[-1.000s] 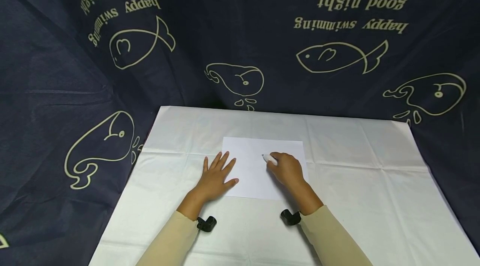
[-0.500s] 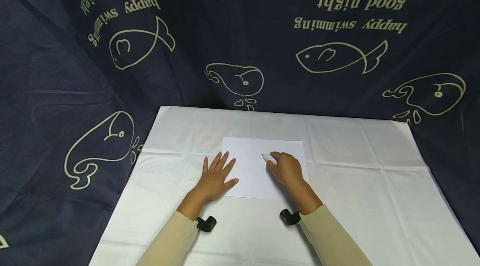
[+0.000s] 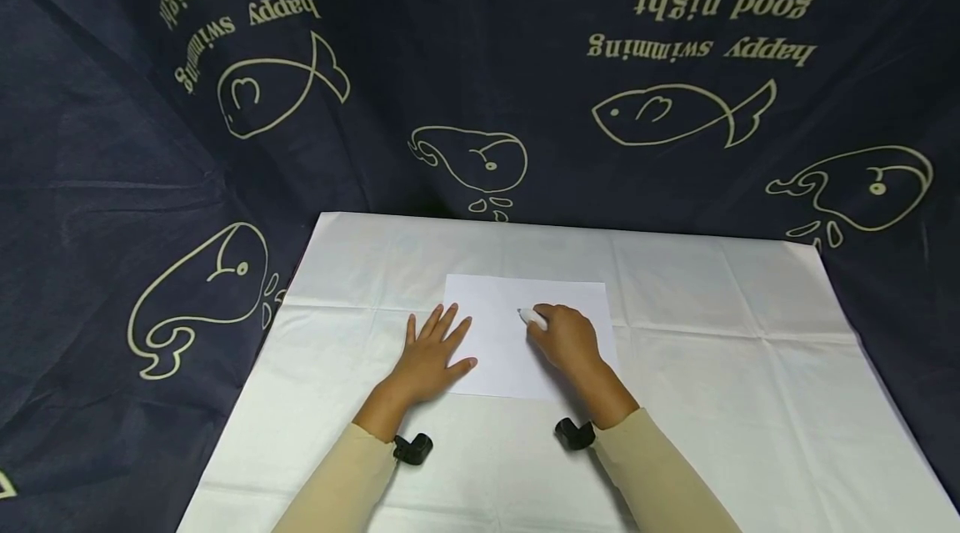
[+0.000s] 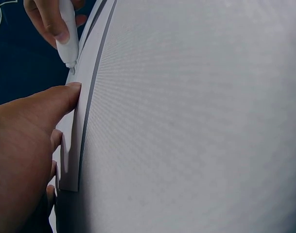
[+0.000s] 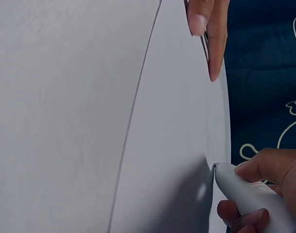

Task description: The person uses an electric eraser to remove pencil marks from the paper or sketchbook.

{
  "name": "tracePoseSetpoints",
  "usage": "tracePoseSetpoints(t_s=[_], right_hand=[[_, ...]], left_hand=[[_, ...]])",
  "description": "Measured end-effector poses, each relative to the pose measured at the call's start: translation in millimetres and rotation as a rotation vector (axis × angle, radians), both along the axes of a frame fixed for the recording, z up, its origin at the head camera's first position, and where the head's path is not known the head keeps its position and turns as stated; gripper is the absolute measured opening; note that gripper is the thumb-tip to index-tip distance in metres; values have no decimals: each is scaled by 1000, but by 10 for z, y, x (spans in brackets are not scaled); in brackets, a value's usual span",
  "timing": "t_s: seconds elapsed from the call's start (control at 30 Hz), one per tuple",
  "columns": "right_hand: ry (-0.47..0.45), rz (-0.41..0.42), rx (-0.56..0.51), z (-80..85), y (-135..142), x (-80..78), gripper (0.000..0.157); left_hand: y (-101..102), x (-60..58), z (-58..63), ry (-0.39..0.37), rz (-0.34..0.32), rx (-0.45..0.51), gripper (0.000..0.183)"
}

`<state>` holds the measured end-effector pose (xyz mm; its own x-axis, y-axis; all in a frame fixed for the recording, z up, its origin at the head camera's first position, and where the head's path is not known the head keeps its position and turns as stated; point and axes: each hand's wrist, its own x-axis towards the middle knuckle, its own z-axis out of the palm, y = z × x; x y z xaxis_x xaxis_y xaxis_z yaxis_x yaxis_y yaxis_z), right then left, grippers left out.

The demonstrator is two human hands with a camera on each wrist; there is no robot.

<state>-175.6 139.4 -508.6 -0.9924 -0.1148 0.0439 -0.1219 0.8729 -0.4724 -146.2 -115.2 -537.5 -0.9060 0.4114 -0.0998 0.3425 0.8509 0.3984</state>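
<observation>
A white sheet of paper (image 3: 495, 358) lies on the cloth-covered table. My left hand (image 3: 429, 362) rests with fingers spread over its left edge, the thumb (image 4: 65, 94) reaching onto the sheet. Above the paper's middle, my right hand (image 3: 570, 341) grips a thick white pen (image 3: 531, 317) with a small narrow tip. The tip points left and sits right at the paper in the head view. Thumb and curled fingers wrap the smooth pen body (image 5: 250, 191) in the right wrist view, where the pen's shadow falls on the sheet.
White cloth (image 3: 750, 399) with fold creases covers the table. Behind and to the left hangs a dark blue curtain (image 3: 450, 41) printed with fish, whales and lettering. Black wrist cameras sit at the left cuff (image 3: 413, 449) and right cuff (image 3: 575, 434).
My right hand has shifted slightly left with the pen over the paper during the last half second. The left hand and the sheet have stayed in place.
</observation>
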Motion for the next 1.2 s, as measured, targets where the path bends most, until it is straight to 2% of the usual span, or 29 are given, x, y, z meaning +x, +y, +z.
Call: tracePoseSetpoints(t_s=[0.13, 0.4, 0.67, 1.03, 1.2], right_hand=[[10, -18, 9, 12, 17, 4, 33], [-20, 25, 17, 16, -55, 0, 34], [-35, -26, 30, 16, 33, -12, 37], [-39, 5, 14, 25, -28, -1, 36], [-34, -21, 30, 36, 3, 12, 36]], left_hand=[[-1, -3, -2, -3, 0, -3, 72], [4, 1, -4, 10, 5, 8, 71], [8, 5, 5, 13, 7, 2, 70], [7, 6, 4, 13, 5, 8, 70], [7, 7, 8, 11, 6, 9, 70]])
